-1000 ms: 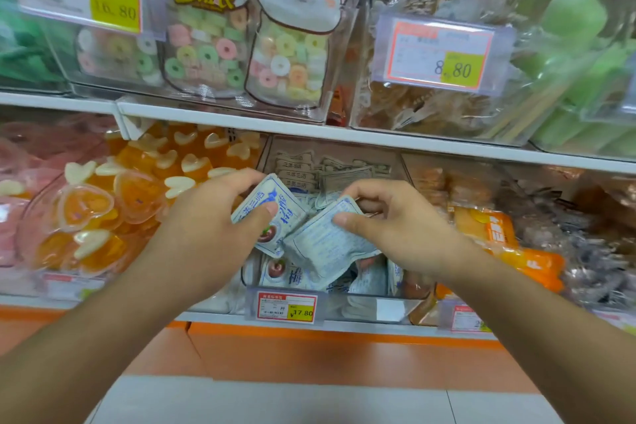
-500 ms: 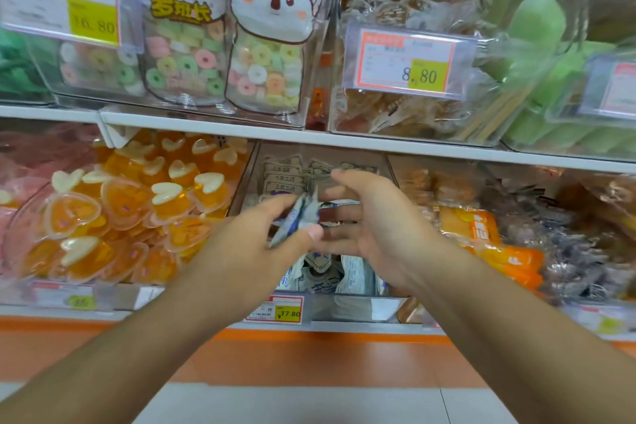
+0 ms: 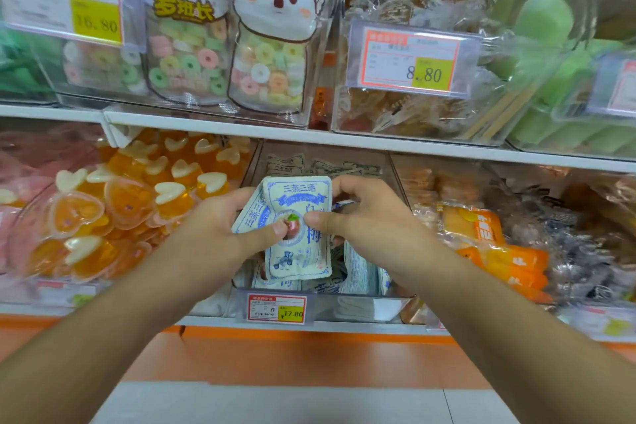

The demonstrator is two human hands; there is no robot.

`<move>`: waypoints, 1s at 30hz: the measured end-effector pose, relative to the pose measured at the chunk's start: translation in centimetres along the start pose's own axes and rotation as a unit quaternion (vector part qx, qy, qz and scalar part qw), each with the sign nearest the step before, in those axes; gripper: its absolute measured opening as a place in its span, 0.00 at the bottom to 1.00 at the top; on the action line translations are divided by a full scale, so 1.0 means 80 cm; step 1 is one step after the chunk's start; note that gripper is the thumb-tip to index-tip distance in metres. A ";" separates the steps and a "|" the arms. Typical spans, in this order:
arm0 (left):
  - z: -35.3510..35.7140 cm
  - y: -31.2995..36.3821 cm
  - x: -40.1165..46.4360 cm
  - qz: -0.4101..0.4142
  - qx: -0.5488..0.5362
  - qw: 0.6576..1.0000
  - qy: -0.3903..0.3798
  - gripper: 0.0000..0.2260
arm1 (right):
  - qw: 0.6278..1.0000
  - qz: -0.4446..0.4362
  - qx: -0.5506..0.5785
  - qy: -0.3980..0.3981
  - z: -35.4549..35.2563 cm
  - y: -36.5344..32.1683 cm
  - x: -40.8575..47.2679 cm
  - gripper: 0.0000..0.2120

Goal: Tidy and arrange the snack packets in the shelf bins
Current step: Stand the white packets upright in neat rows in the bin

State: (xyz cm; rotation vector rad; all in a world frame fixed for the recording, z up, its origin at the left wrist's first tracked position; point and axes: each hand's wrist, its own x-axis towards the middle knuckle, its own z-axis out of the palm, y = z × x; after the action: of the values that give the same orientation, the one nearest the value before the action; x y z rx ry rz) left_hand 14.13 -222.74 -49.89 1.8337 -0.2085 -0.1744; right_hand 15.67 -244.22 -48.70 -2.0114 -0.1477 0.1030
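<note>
Two shelves point(image 3: 309, 141) of clear bins are seen, the outer bins cut off at both edges and the far right blurred. On the upper shelf, koala bags point(image 3: 275, 41) of ring sweets are partly covered by a price tag point(image 3: 65, 7); the contents of the bin behind the 8.80 tag point(image 3: 411, 60) are hard to make out. Below, heart-shaped orange jelly cups point(image 3: 130, 196) are piled on the left and orange packets point(image 3: 481, 227) on the right. Between them stands the middle bin point(image 3: 361, 308), tagged 17.80, in which white-and-blue snack packets point(image 3: 358, 272) are stacked, largely hidden by the hands.

A front packet point(image 3: 297, 227) is held upright above this bin, face towards the camera, with a second packet point(image 3: 249, 213) tucked behind it, only its left edge visible. The pair is pinched by the left hand point(image 3: 206, 244), thumb on the front; the fingers are hidden behind. The front packet is pinched at its right edge by the right hand point(image 3: 375, 224), whose fingers curl behind.

Half a second ago the packets were seen edge-on; now they are turned flat and raised slightly.
</note>
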 end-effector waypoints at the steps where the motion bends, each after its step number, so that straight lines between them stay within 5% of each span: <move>1: -0.002 -0.001 0.001 0.000 0.004 1.000 0.012 0.11 | 1.000 0.001 0.011 0.008 -0.001 0.002 0.001 0.06; 6: -0.015 0.007 -0.001 -0.003 0.023 1.000 0.010 0.13 | 0.999 -0.030 -0.041 0.002 -0.005 0.000 -0.001 0.08; 9: -0.011 0.012 -0.007 0.026 0.137 0.990 -0.011 0.16 | 0.989 -0.087 -0.122 -0.010 0.011 0.000 -0.001 0.09; 15: -0.006 0.006 0.003 0.078 0.385 0.919 0.040 0.18 | 0.993 -0.087 -0.085 -0.003 0.011 0.021 0.018 0.10; 21: 0.010 0.005 0.006 0.095 0.492 0.865 -0.016 0.20 | 0.987 -0.089 -0.119 -0.063 0.014 0.056 0.055 0.19; 26: 0.011 -0.009 0.016 0.038 0.567 0.818 -0.086 0.18 | 0.907 -0.161 -0.355 -0.159 0.013 0.059 0.074 0.23; 30: -0.007 -0.035 0.021 0.090 0.549 0.824 -0.107 0.17 | 0.819 -0.205 -0.520 -0.126 0.010 0.059 0.087 0.21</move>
State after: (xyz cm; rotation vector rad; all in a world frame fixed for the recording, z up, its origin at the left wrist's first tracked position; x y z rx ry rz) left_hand 16.02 -221.88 -52.45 2.9264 -0.7602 -0.1299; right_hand 22.71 -244.48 -53.31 -2.9863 -0.9865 0.0018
